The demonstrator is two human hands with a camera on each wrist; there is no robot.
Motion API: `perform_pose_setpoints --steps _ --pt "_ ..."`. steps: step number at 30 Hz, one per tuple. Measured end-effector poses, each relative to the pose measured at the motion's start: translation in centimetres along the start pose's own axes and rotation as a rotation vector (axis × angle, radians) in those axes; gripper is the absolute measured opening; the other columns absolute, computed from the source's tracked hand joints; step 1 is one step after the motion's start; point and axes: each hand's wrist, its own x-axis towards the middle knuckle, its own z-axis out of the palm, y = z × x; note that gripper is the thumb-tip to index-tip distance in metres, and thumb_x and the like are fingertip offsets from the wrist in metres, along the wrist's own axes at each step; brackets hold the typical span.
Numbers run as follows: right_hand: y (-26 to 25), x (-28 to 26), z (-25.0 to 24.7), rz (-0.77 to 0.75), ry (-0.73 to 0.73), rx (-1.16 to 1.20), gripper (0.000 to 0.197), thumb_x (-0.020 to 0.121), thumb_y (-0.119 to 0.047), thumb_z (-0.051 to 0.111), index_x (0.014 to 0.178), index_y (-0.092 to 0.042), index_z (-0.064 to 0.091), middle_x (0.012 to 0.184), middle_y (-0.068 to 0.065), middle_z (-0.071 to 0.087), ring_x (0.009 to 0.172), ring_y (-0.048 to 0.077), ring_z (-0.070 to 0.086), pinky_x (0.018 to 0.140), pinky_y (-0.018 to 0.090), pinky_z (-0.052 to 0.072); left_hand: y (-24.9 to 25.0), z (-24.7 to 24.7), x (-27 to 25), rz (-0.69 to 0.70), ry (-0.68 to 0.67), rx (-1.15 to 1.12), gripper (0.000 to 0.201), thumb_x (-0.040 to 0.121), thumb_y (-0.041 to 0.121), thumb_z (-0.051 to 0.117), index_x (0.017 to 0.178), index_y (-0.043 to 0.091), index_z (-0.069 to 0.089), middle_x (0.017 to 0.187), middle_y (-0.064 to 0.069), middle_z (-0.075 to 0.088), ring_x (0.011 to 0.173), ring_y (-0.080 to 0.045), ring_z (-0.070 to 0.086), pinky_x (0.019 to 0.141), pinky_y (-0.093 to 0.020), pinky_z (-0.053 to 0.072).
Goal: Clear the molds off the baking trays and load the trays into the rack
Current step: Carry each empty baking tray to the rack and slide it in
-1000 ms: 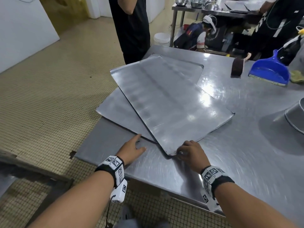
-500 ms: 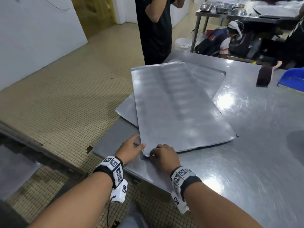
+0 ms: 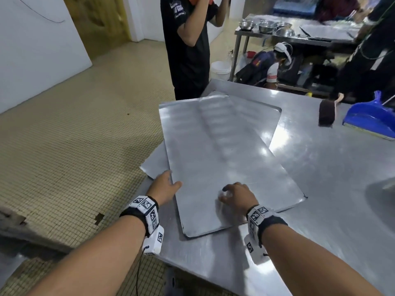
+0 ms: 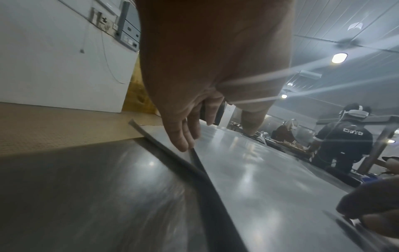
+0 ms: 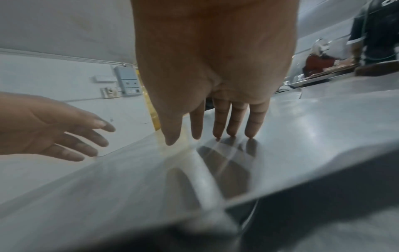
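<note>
Top tray (image 3: 224, 165) swung since earlier frame, long axis now running up centre of frame, near corner dragged toward bench (image 3: 320, 210) edge. Step: squaring tray for lift (no molds visible). Right hand (image 3: 236, 194) fingers spread, pressing tray lower centre. Left hand (image 3: 165, 185) open against left edge, lower tray (image 3: 152, 165) beneath. Next: grip edges, carry to rack.

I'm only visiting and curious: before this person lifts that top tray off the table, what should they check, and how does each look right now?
1. Top tray free of molds: ok.
2. Left hand on its left edge: ok, fingers touch the rim.
3. Right hand gripping: not ok, fingertips only rest on top.
4. Lower tray stays put: cannot tell.
5. Path clear: not ok, a person in black stands beyond.
</note>
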Motion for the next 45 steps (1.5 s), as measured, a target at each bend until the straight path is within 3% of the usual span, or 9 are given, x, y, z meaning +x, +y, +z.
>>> perform_pose_setpoints --steps 10,20,23,25,27,31,38,43,45 --pt "3.1 3.3 -3.6 0.297 0.019 0.053 0.051 0.088 -0.050 0.064 0.133 -0.027 0.061 0.134 0.008 0.058 0.122 0.029 0.055 0.098 0.036 0.046 1.9 -1.5 11.8 -0.035 -0.075 0.071 0.089 0.090 0.046 0.068 0.158 0.010 0.022 0.155 -0.021 0.026 0.135 -0.040 0.044 0.109 -0.042 0.040" --pt "5.6 7.1 -8.3 0.393 0.003 0.103 0.056 0.089 -0.044 0.071 0.138 -0.022 0.057 0.137 0.007 0.060 0.123 0.024 0.057 0.099 0.031 0.044 2.4 -0.1 16.4 -0.177 0.059 0.008 0.100 0.089 0.041 0.071 0.159 0.009 0.009 0.159 -0.023 0.016 0.138 -0.050 0.033 0.111 -0.052 0.034" --pt "6.6 10.3 -10.7 0.374 0.012 0.133 0.059 0.091 -0.042 0.071 0.142 -0.020 0.053 0.142 0.009 0.058 0.125 0.026 0.057 0.100 0.031 0.042 1.8 -0.3 17.1 -0.191 0.083 -0.045 0.097 0.086 0.043 0.073 0.157 0.007 0.016 0.157 -0.023 0.027 0.138 -0.044 0.038 0.109 -0.051 0.038" --pt "7.2 12.8 -12.1 0.360 0.013 0.148 0.063 0.092 -0.042 0.070 0.146 -0.019 0.048 0.146 0.011 0.054 0.129 0.028 0.054 0.103 0.034 0.042 1.0 -0.5 17.6 -0.202 0.111 -0.089 0.086 0.078 0.047 0.074 0.146 0.009 0.037 0.145 -0.020 0.046 0.128 -0.039 0.050 0.104 -0.048 0.046" --pt "7.8 15.5 -13.4 0.347 0.012 0.155 0.069 0.092 -0.042 0.070 0.151 -0.018 0.042 0.149 0.013 0.050 0.131 0.031 0.053 0.104 0.037 0.042 0.5 -0.7 17.6 -0.187 0.137 -0.119 0.067 0.072 0.050 0.073 0.125 0.013 0.056 0.124 -0.009 0.064 0.111 -0.031 0.061 0.095 -0.042 0.052" --pt "9.5 20.0 -14.0 0.339 0.022 0.111 0.083 0.087 -0.042 0.075 0.154 -0.014 0.034 0.146 0.018 0.052 0.128 0.036 0.053 0.102 0.041 0.044 0.8 -0.5 17.2 -0.190 0.159 -0.174 0.021 0.083 0.031 0.077 0.098 0.020 0.066 0.091 0.006 0.068 0.086 -0.018 0.064 0.077 -0.026 0.048" --pt "11.3 20.8 -12.3 0.458 0.143 0.164 0.088 0.074 -0.053 0.082 0.144 -0.014 0.045 0.137 0.021 0.048 0.125 0.045 0.048 0.103 0.049 0.043 0.8 -0.1 17.6 -0.243 0.217 -0.312 0.035 0.077 0.031 0.083 0.104 0.019 0.064 0.091 0.007 0.070 0.082 -0.013 0.067 0.072 -0.027 0.051" --pt "12.6 18.7 -12.5 0.431 0.154 0.437 0.082 0.077 -0.030 0.086 0.144 -0.003 0.048 0.141 0.016 0.056 0.129 0.035 0.053 0.105 0.044 0.042 1.1 -1.0 18.0 -0.223 0.193 -0.372 0.042 0.072 0.030 0.088 0.106 0.017 0.067 0.099 0.000 0.074 0.087 -0.020 0.071 0.079 -0.036 0.059" --pt "12.8 17.4 -12.4 0.424 0.159 0.495 0.062 0.078 -0.024 0.085 0.132 -0.009 0.058 0.124 0.007 0.064 0.118 0.031 0.059 0.099 0.039 0.045 1.7 -1.7 18.4 -0.194 0.185 -0.364 0.048 0.074 0.028 0.088 0.115 0.016 0.065 0.102 0.001 0.073 0.089 -0.019 0.070 0.074 -0.032 0.057"
